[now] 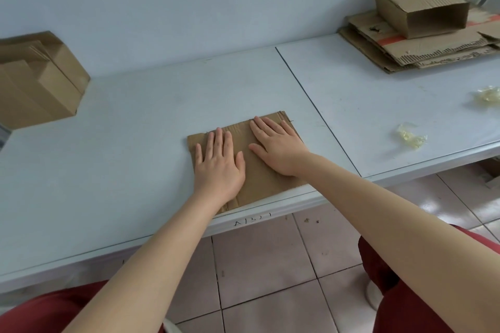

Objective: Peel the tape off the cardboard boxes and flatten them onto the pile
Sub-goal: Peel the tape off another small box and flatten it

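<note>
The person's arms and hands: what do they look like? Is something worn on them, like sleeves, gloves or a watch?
The left hand and right hand are bare: no gloves, rings or watch show. The arms are bare too, with no sleeve as far as the picture reaches. The only clothing in view is dark red trousers.

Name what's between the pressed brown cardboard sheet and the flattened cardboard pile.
Head view: between sheet and pile, only bare pale tabletop with a dark seam.
</note>
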